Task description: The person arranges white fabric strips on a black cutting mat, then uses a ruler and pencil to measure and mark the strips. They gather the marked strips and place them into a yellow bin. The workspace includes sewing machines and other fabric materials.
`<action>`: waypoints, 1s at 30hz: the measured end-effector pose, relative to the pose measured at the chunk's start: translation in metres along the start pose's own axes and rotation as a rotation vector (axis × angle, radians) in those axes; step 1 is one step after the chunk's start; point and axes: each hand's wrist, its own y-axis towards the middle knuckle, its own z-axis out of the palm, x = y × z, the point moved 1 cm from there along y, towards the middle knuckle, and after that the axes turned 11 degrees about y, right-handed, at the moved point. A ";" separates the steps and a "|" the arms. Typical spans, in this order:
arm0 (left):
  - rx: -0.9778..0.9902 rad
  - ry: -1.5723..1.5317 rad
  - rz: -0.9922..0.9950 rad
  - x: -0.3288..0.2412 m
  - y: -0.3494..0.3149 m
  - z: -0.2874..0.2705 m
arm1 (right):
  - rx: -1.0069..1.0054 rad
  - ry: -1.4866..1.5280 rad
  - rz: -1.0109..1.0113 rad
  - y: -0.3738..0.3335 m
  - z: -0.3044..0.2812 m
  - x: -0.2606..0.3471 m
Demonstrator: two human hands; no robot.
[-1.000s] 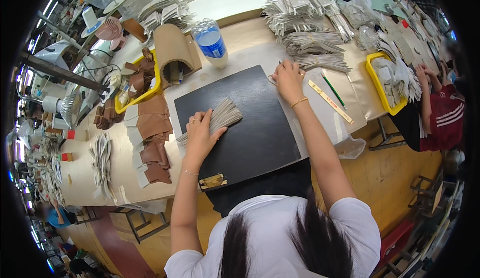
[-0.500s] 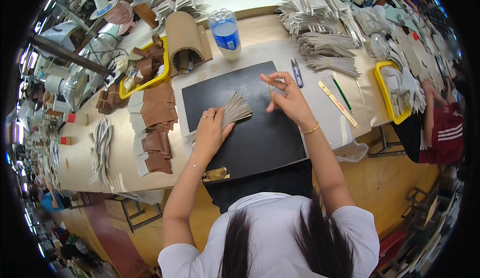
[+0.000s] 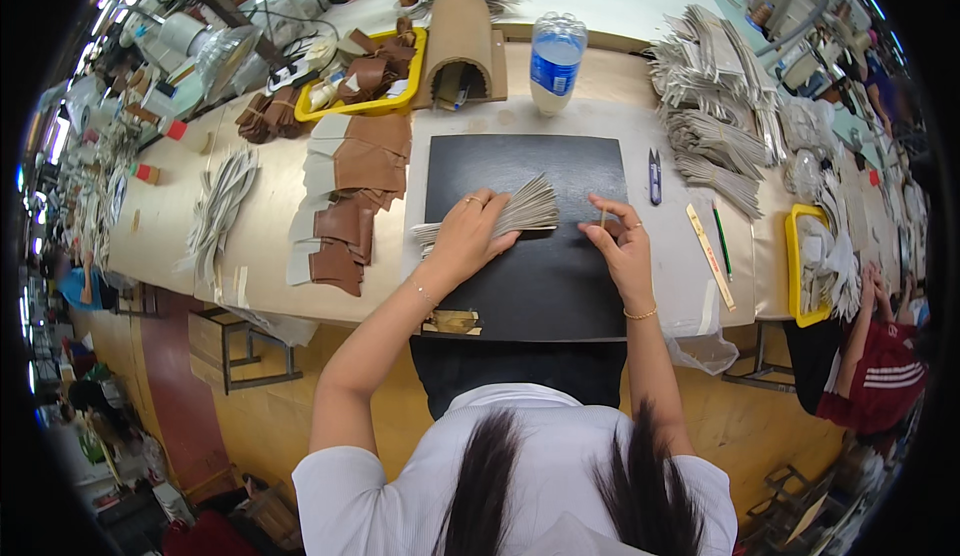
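Observation:
My left hand (image 3: 468, 238) is closed around a fanned bundle of thin grey-beige strips (image 3: 528, 206), pressing it against the black mat (image 3: 560, 296). The strips spread out past my fingertips, and their other ends poke out on the far side of the hand. To the right, my right hand (image 3: 625, 251) is raised over the mat's right edge, apart from the bundle. Its thumb and fingers are bent around a thin tan band (image 3: 603, 217), which looks like a rubber band.
Brown leather pieces (image 3: 372, 156) lie left of the mat, below a yellow basket (image 3: 365, 106). Behind stand a cardboard arch (image 3: 460, 36) and a water bottle (image 3: 556, 66). Thread snips (image 3: 655, 178), a yellow ruler (image 3: 708, 251), a green pencil (image 3: 721, 241) and strip stacks (image 3: 715, 126) are at right. A co-worker sits far right.
The view has turned and shifted, so the table things appear further right. My right hand has come lower, its fingers pointing more toward the bundle. The left hand keeps its hold on the strips.

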 end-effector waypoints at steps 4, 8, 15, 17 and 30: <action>0.102 -0.250 -0.149 -0.006 0.013 -0.018 | 0.023 0.106 -0.082 -0.002 -0.005 0.005; 0.373 -1.168 -0.377 -0.020 0.022 -0.048 | 0.074 0.224 -0.183 -0.005 0.020 0.021; 0.597 -1.595 -0.352 -0.064 0.023 -0.060 | 0.069 0.473 -0.157 -0.013 0.061 0.045; 0.685 -1.495 -0.338 -0.068 0.025 -0.068 | 0.130 0.434 -0.196 -0.008 0.045 0.060; 0.104 -2.134 -0.546 -0.072 0.022 -0.071 | 0.850 0.299 -0.460 -0.013 0.059 0.136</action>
